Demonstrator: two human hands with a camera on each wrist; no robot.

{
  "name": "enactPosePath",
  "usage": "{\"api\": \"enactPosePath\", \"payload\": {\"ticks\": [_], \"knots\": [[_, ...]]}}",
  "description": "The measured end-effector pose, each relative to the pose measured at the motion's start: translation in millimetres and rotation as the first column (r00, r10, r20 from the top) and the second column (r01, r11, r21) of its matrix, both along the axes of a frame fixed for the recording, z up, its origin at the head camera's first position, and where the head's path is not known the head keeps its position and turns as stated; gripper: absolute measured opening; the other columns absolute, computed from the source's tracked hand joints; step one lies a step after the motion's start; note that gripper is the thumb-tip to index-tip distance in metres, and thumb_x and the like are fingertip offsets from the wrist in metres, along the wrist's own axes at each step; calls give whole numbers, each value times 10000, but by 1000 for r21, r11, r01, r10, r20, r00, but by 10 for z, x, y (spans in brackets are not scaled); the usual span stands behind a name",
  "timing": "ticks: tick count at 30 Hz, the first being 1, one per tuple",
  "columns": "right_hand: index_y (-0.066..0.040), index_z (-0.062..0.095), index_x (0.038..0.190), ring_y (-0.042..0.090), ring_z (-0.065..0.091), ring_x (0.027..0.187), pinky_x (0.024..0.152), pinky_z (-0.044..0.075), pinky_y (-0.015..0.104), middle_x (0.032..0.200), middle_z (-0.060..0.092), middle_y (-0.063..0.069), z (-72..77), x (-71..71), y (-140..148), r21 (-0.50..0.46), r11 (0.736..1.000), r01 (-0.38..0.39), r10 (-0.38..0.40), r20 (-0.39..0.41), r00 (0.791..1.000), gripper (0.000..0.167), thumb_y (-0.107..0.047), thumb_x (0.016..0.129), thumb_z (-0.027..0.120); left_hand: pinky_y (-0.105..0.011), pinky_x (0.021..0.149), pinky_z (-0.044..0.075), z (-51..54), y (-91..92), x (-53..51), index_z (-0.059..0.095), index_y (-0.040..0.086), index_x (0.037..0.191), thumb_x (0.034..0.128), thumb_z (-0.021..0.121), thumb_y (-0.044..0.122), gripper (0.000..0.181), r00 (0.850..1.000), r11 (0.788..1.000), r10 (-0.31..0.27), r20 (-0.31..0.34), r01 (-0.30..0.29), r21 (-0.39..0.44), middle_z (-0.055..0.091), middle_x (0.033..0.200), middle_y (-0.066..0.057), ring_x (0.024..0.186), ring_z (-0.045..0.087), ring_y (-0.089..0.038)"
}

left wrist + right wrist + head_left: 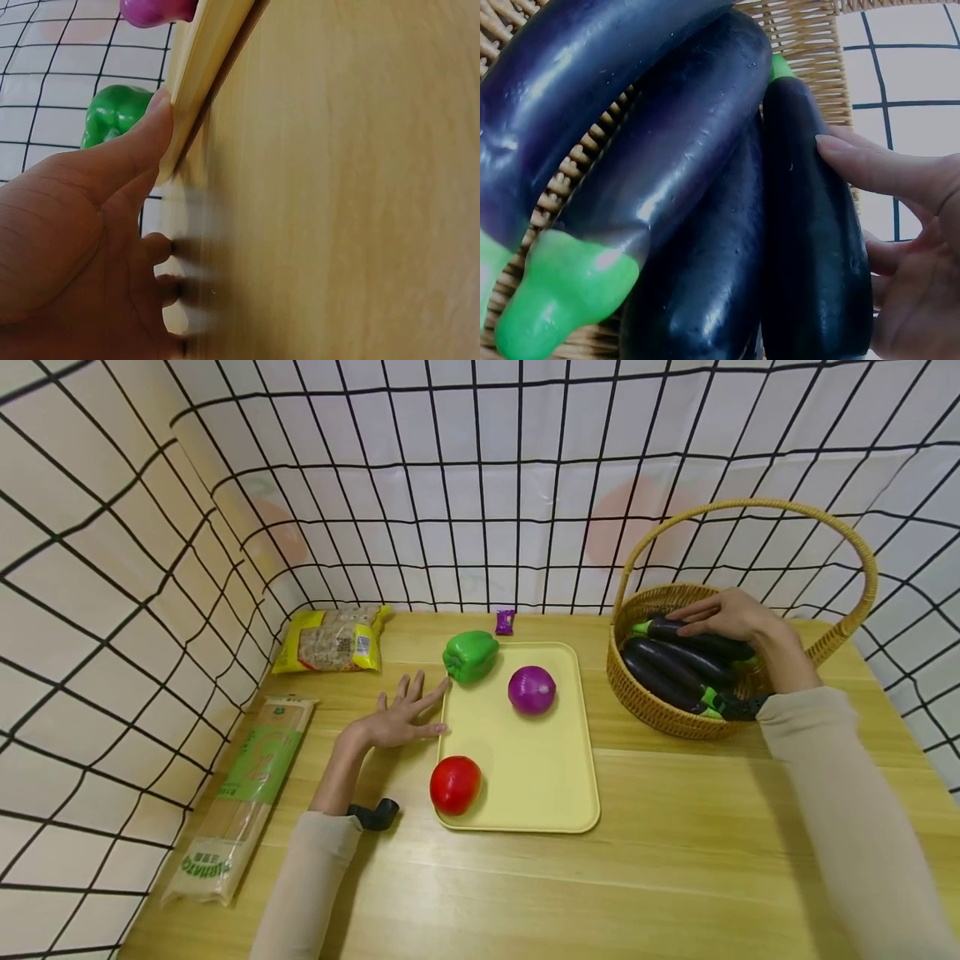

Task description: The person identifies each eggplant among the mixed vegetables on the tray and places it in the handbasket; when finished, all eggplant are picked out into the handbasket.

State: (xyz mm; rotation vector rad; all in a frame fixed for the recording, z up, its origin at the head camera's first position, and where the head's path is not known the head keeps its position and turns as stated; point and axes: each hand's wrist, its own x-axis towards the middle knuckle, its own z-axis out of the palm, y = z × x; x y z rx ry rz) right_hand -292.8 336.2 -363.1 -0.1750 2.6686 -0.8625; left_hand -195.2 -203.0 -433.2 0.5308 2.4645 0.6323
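Note:
My left hand (397, 717) lies spread on the table, its fingers straight and apart, at the left rim of the pale yellow tray (525, 777). The thumb touches the rim in the left wrist view. At the tray's edges sit a green bell pepper (471, 657) and a red tomato (456, 785); a purple onion (532, 690) is on it. My right hand (731, 614) is inside the wicker basket (660, 718), holding the farthest eggplant (810, 225) with the thumb on its surface. Its other fingertips are hidden behind that eggplant. Several eggplants lie beside it.
A yellow bag of grain-like food (330, 641) and a long noodle packet (247, 785) lie along the left side. Behind the tray is a small purple wrapped piece (505, 622). The basket's tall handle (750, 503) arches over it. Black netting surrounds the table.

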Motion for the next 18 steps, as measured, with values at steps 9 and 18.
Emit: {"api": "enactPosePath", "payload": {"ticks": [9, 18], "knots": [[-59, 669, 1364, 523, 454, 1381, 1169, 286, 706, 1372, 652, 250, -47, -51, 1, -44, 999, 3, -3, 5, 1000, 473, -333, 983, 723, -737, 1198, -186, -19, 1, -4, 5, 307, 1674, 1061, 517, 496, 821, 1000, 1000, -1, 4, 1, 4, -253, 1701, -203, 1561, -278, -435], [-70, 689, 1341, 530, 411, 1408, 1165, 274, 718, 1485, 524, 319, -60, -73, 8, -10, 1000, -21, 21, -13, 1000, 459, -350, 979, 726, -730, 1201, -187, -7, 11, -5, 18, 309, 1674, 1055, 530, 497, 826, 1000, 1000, 7, 4, -7, 6, -247, 1704, -200, 1565, -272, -431]]}}
